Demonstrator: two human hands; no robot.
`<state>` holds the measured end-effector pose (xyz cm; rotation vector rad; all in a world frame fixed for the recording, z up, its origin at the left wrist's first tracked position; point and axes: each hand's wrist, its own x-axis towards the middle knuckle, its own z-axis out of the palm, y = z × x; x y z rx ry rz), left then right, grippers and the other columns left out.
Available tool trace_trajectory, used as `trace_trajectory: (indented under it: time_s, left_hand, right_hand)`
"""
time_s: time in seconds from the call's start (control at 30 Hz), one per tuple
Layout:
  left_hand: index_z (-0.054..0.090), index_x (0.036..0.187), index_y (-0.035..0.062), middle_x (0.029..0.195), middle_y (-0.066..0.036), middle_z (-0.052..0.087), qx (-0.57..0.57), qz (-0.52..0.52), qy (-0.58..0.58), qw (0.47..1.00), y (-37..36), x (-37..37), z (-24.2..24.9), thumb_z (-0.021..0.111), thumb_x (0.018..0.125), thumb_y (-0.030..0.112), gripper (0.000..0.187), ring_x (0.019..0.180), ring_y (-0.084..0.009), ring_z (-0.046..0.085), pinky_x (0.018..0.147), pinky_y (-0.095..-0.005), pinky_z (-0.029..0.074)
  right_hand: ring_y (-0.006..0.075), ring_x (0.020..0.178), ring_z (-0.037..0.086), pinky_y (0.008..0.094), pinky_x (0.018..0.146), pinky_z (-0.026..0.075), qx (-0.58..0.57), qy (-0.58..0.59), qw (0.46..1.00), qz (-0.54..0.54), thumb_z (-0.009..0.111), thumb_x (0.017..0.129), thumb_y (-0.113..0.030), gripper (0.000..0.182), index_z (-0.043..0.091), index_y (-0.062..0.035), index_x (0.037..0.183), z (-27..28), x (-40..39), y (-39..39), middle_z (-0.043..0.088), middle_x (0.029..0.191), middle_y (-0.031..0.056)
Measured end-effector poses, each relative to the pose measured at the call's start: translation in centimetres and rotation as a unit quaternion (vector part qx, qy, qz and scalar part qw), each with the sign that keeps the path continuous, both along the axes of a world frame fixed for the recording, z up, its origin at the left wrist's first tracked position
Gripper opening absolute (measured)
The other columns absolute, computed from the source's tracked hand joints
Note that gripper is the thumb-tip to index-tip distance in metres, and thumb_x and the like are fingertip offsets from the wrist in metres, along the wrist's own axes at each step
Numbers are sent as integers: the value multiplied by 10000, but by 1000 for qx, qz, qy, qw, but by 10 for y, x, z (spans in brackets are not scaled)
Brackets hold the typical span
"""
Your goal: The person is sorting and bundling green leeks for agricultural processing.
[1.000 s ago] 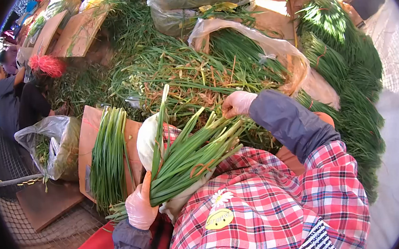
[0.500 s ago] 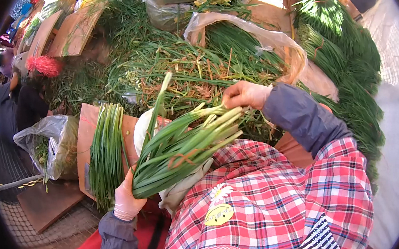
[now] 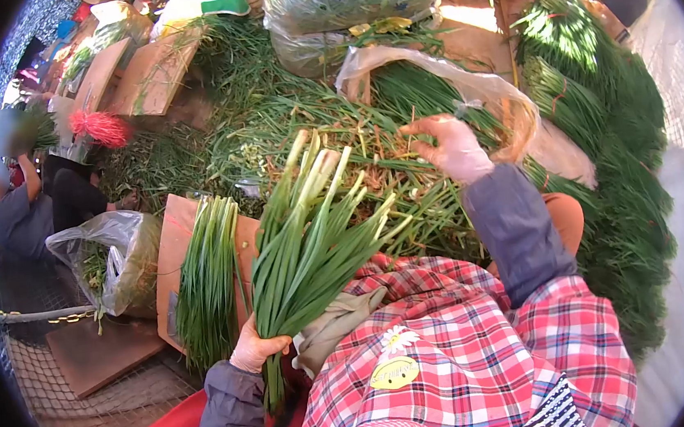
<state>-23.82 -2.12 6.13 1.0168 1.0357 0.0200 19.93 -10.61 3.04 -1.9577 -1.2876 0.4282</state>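
In the head view my left hand (image 3: 259, 346) is closed around the leafy lower part of a bunch of garlic chives (image 3: 301, 254). The pale stalk ends fan out upward and to the right. My right hand (image 3: 453, 148) is off the bunch, above a heap of loose leaves and brown trimmings (image 3: 322, 133). Its thumb and forefinger are apart, and nothing is plainly held in them. Just left of the held bunch, another bunch of chives (image 3: 208, 280) lies on a reddish-brown board (image 3: 167, 263).
Stacked tied chive bundles (image 3: 616, 154) line the right side. An open plastic bag (image 3: 513, 106) holds more chives ahead. At left are a clear bag of scraps (image 3: 120, 259), pink ties (image 3: 101, 128) and a seated person (image 3: 25, 215). A packed clear bag (image 3: 350, 3) stands at the back.
My right hand has let go of the stalk ends and moved up and right, fingers parting. The held bunch has swung more upright, its stalks spreading out. The whole view has shifted slightly.
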Motion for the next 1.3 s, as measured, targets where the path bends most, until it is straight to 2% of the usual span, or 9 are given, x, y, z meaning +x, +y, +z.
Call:
trace_trajectory:
  time_s: [0.03, 0.2, 0.33, 0.53, 0.63, 0.8, 1.03, 1.13, 1.3]
  left_hand:
    - [491, 1131, 5, 819, -100, 619, 2, 5, -1, 1000, -3, 2, 0, 673, 651, -51, 517, 599, -167, 582, 547, -282, 476]
    - [471, 1184, 24, 880, -83, 623, 34, 12, 4, 999, -16, 5, -1, 671, 647, -54, 578, 644, -145, 582, 569, -275, 476]
    - [476, 1180, 34, 883, -73, 617, 41, 42, -3, 998, -23, 4, -6, 677, 632, -68, 593, 640, -146, 576, 569, -276, 474]
    - [473, 1170, 23, 875, -83, 610, 18, 60, -11, 998, -29, 10, -1, 671, 632, -83, 583, 630, -157, 574, 567, -284, 478]
    - [467, 1172, 17, 877, -93, 607, -2, 76, -17, 997, -30, 12, 4, 669, 639, -84, 579, 626, -163, 575, 565, -288, 481]
    - [460, 1185, 17, 897, -107, 601, -19, 80, -26, 996, -31, 12, 3, 668, 649, -88, 585, 627, -174, 580, 569, -295, 487]
    - [463, 1189, 20, 903, -113, 601, -24, 99, -36, 994, -35, 18, 9, 669, 655, -99, 585, 632, -180, 586, 574, -299, 489]
    - [485, 1164, 22, 859, -104, 606, -64, 103, -44, 992, -31, 15, 9, 658, 677, -64, 524, 623, -183, 586, 568, -294, 484]
    - [556, 1024, 16, 764, -89, 598, -71, 106, -50, 990, -32, 19, 13, 662, 689, 10, 351, 595, -173, 571, 552, -278, 467]
  right_hand:
    - [275, 873, 611, 366, 769, 482, 49, 95, 994, 4, 689, 757, -276, 292, 674, -57, 949, 22, -15, 3, 648, 906, 142]
    - [246, 873, 578, 430, 868, 379, 1, -276, 952, 134, 599, 678, -620, 541, 686, -87, 717, 34, -67, 35, 637, 783, 78]
    - [250, 909, 564, 455, 884, 354, -130, -280, 927, 214, 572, 683, -651, 591, 696, -115, 898, 12, -85, 39, 637, 803, 79]
    - [220, 754, 608, 398, 855, 422, -79, -82, 978, 177, 740, 677, -342, 311, 634, -87, 821, -2, -120, 41, 640, 789, 69]
    - [156, 649, 590, 308, 690, 482, -38, 264, 962, 64, 792, 654, -189, 280, 584, -50, 782, -4, -117, 44, 619, 723, 63]
    - [143, 654, 569, 280, 611, 485, -50, 320, 946, 29, 835, 618, -157, 709, 447, 7, 1189, -36, -113, 58, 596, 743, 86]
    - [240, 666, 627, 326, 644, 508, -130, 76, 971, 184, 688, 792, -294, 541, 478, -114, 1256, -18, -125, 67, 639, 772, 163]
    - [203, 607, 607, 340, 684, 475, -18, -333, 893, 302, 566, 671, -144, 98, 591, -130, 765, 11, -153, 55, 568, 584, 65]
    - [206, 671, 615, 326, 699, 490, 70, -96, 823, 555, 547, 787, -135, 210, 654, -167, 965, 62, -188, 12, 624, 729, 42]
